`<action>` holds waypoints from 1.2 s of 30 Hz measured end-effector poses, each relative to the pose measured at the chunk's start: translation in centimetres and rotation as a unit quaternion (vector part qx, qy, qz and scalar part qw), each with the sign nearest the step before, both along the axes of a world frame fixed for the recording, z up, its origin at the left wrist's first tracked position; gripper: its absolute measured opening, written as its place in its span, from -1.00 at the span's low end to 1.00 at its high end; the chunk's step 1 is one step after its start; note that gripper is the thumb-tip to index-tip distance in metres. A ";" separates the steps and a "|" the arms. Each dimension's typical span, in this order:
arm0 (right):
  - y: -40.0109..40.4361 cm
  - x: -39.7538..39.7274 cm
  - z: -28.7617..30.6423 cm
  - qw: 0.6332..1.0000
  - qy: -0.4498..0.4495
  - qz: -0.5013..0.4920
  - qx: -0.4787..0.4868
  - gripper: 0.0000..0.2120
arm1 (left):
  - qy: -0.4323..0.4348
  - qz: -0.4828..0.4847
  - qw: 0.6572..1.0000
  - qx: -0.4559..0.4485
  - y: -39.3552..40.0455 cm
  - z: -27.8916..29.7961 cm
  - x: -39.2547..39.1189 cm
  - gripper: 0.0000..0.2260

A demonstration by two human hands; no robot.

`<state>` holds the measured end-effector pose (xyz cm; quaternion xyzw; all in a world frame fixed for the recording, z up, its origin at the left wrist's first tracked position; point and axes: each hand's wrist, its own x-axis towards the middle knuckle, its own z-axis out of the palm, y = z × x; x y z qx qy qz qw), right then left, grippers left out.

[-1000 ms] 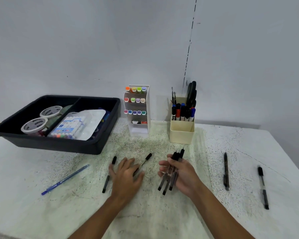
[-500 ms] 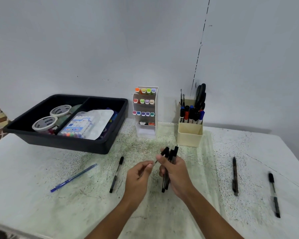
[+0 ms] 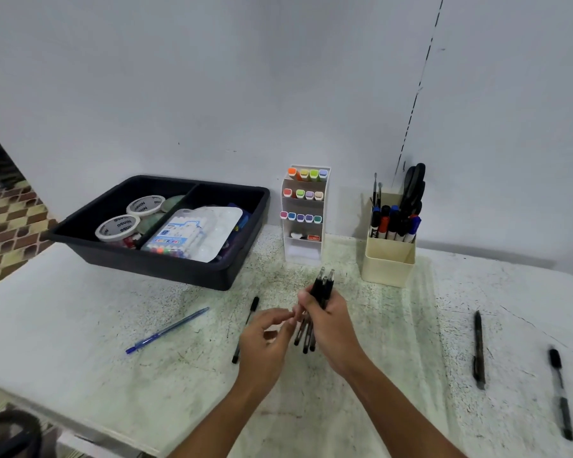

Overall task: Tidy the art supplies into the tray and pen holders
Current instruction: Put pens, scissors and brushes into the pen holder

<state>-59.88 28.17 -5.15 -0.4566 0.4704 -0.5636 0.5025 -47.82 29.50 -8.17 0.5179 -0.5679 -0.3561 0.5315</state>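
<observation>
A second ago my left hand (image 3: 268, 332) lay flat on the desk (image 3: 80, 342) over a black pen. Now that pen is off the desk and has gone into the bundle (image 3: 315, 312) in my right hand (image 3: 331, 320). The left hand has drawn back a little; its fingertips sit just beside the bundle with the fingers loosely curled, and I cannot make out anything between them, so its grip looks empty and relaxed. My right grip is closed round the bundle, holding it nearly upright above the middle of the desk.

That means one loose pen fewer. By my reckoning the gathering is only partly done, for four are left on the desk: a black pen (image 3: 245, 328) just left of my left hand, a blue pen (image 3: 167, 330) further left, and two dark pens, one (image 3: 478, 350) well off to my right and the last (image 3: 560, 393) near the right edge.

The bundle is a handful of slim black pens. Their black caps stand above my fist, some with pale tips showing, and smoky see-through barrels hang below it. The ends are uneven, so I judge it a loose clutch that could slip if I ease off.

The cream holder (image 3: 389, 259) stands behind the bundle, already fairly full of markers and scissors. The white marker rack (image 3: 303, 246) and the black tray (image 3: 179, 271) are to its left.
</observation>
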 end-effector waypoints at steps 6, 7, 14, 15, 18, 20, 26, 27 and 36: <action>-0.1 0.7 0.6 0.997 -0.065 0.045 0.021 -0.91 | -0.304 0.131 0.943 -0.028 -1.4 -1.4 4.8 -0.78; -0.1 0.9 0.5 0.996 -0.063 0.051 0.026 -0.87 | -0.345 0.133 0.929 0.001 -1.5 -1.7 5.4 -0.75; -0.6 2.2 -0.2 0.994 -0.053 0.067 0.069 -0.81 | -0.388 0.111 0.915 0.033 -1.2 -2.6 6.6 -0.93; -0.7 2.3 -0.2 0.994 -0.050 0.061 0.076 -0.85 | -0.363 0.118 0.924 0.029 -1.2 -2.4 6.6 -0.97; -0.9 2.5 -0.4 0.993 -0.051 0.041 0.098 -0.93 | -0.282 0.140 0.949 0.022 -1.3 -1.7 6.4 -0.92; -1.0 2.8 -0.4 0.992 -0.060 0.028 0.110 -0.94 | -0.207 0.143 0.968 0.003 -1.3 -1.0 6.1 -0.92; -1.7 3.8 -0.3 0.985 -0.111 0.013 0.129 -0.93 | -0.101 0.075 0.992 -0.026 -0.6 0.5 5.0 -0.92; -1.8 4.0 -0.2 0.984 -0.122 0.014 0.126 -0.94 | -0.105 0.069 0.992 -0.028 -0.5 0.5 4.9 -0.93; -2.4 5.3 0.6 0.978 -0.150 0.059 0.130 -0.91 | -0.160 0.098 0.980 -0.064 -0.9 0.2 8.7 -0.88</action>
